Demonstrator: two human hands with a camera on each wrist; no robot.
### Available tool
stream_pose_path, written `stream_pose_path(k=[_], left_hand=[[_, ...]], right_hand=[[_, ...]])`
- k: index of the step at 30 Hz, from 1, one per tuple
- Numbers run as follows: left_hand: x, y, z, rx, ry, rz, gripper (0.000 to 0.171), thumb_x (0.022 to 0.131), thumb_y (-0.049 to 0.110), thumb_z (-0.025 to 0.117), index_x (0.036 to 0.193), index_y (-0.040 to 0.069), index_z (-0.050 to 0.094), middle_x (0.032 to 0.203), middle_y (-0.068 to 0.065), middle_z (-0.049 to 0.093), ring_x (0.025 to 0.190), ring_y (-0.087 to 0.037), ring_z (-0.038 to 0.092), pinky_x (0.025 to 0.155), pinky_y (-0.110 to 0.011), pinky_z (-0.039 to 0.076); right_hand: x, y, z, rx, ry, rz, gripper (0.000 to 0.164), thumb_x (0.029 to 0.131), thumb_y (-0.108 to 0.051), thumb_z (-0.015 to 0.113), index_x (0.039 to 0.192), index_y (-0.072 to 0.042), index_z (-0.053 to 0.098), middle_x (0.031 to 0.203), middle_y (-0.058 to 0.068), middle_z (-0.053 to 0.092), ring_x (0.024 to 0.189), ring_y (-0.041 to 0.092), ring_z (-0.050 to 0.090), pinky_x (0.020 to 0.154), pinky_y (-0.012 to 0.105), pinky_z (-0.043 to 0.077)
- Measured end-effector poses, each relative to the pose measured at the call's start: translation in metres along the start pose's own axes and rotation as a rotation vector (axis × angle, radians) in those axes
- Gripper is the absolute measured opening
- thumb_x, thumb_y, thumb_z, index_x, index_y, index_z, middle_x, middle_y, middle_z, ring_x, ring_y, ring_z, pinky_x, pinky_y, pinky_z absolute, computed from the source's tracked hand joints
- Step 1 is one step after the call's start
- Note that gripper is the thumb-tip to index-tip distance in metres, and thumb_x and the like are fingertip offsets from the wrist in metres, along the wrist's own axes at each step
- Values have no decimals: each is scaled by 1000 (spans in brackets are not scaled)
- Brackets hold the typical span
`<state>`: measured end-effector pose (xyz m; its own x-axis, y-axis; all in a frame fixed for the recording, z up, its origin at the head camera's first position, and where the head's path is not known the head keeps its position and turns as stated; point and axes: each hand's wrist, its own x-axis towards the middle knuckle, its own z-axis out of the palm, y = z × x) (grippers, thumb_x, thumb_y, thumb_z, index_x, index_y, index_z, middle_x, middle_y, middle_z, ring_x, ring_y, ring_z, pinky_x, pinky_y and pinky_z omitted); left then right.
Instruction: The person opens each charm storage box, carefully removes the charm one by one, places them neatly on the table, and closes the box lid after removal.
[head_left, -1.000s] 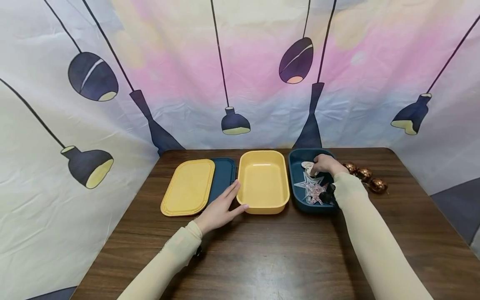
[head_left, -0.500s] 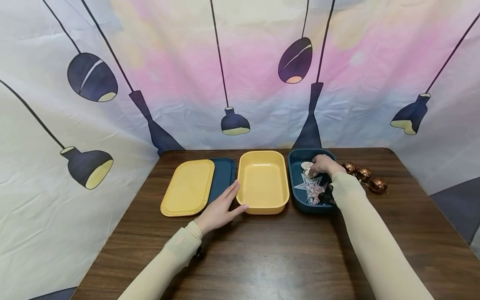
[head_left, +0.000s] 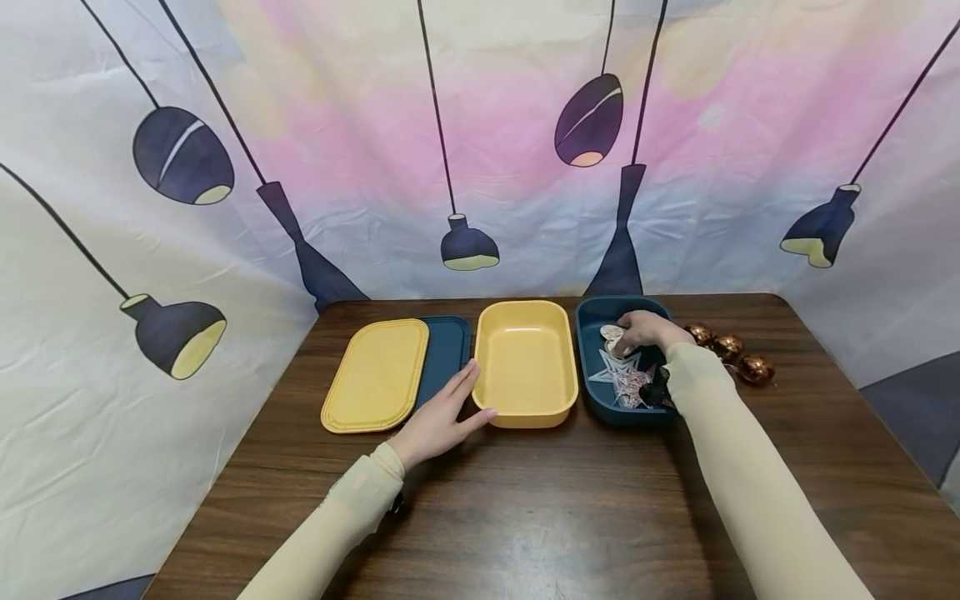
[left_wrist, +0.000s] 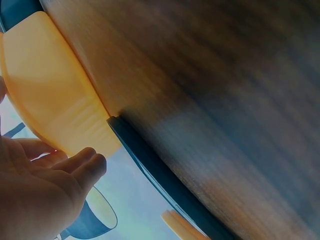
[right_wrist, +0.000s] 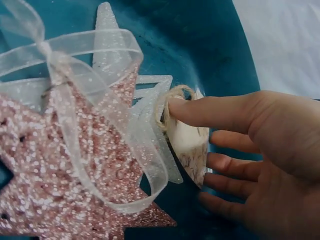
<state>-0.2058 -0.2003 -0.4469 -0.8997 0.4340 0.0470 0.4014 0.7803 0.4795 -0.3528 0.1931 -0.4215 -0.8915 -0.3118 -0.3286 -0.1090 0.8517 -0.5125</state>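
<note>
My right hand (head_left: 651, 330) reaches into the dark blue box (head_left: 588, 392). In the right wrist view its thumb and fingers pinch a wood-slice ornament (right_wrist: 189, 145) with bark on its edge and a twine loop. Beside it lie a pink glitter star (right_wrist: 80, 165) with a sheer white ribbon and a white glittery star (head_left: 613, 367). Another pale round piece (head_left: 609, 332) shows near the fingertips. My left hand (head_left: 438, 421) touches the near left corner of the yellow box (head_left: 527, 419), fingers straight along its side and thumb at the front.
A yellow lid (head_left: 375, 375) overlaps a dark blue lid (head_left: 444, 358) on the left. Several shiny copper balls (head_left: 755, 370) lie right of the blue box, partly behind the right forearm. A curtain printed with lamps (head_left: 470, 246) hangs behind the wooden table (head_left: 555, 517).
My right hand has shifted only slightly inside the blue box, and the pale round pieces at its fingertips have moved a little. The left hand stays at the yellow box.
</note>
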Motion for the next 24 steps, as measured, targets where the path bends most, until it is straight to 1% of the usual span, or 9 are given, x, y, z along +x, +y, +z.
stream_pose_path(k=[4, 9, 13, 17, 21, 24], left_hand=[[0, 0, 1, -3, -2, 0, 93, 95, 71, 48, 163, 14, 17, 169, -2, 12, 150, -20, 23, 116, -46, 32], [0, 1, 3, -6, -3, 1, 93, 95, 70, 49, 163, 13, 18, 169, -3, 13, 150, -21, 23, 116, -46, 32], [0, 1, 3, -10, -6, 0, 93, 95, 71, 48, 163, 14, 18, 169, -3, 13, 150, -21, 23, 116, -46, 32], [0, 1, 2, -14, -7, 0, 93, 95, 71, 48, 163, 15, 17, 169, -2, 12, 150, -21, 23, 116, -47, 31], [1, 1, 1, -14, -4, 6, 92, 95, 70, 49, 162, 15, 18, 169, -1, 12, 151, -20, 21, 117, -46, 29], [1, 0, -1, -8, -2, 7, 92, 95, 70, 49, 162, 15, 18, 169, 0, 11, 152, -21, 20, 118, -47, 27]], right_hand=[[0, 1, 2, -12, -2, 8, 74, 91, -21, 73, 148, 12, 38, 150, 36, 35, 133, 51, 41, 105, 60, 40], [-3, 2, 2, 6, 15, 3, 66, 92, -18, 72, 143, 14, 45, 142, 35, 47, 124, 48, 51, 102, 57, 45], [-8, 2, -1, 66, 21, -23, 54, 97, -14, 63, 140, 16, 47, 138, 35, 50, 118, 45, 56, 99, 55, 47], [-13, 3, -7, 119, 30, -39, 45, 101, -11, 51, 137, 16, 51, 140, 35, 47, 120, 45, 52, 98, 55, 47], [-15, 5, -14, 153, 46, -40, 43, 100, -7, 42, 135, 15, 55, 137, 34, 51, 110, 41, 54, 91, 50, 47], [-16, 5, -19, 163, 58, -46, 41, 99, -6, 42, 132, 13, 59, 133, 32, 55, 102, 37, 56, 87, 48, 48]])
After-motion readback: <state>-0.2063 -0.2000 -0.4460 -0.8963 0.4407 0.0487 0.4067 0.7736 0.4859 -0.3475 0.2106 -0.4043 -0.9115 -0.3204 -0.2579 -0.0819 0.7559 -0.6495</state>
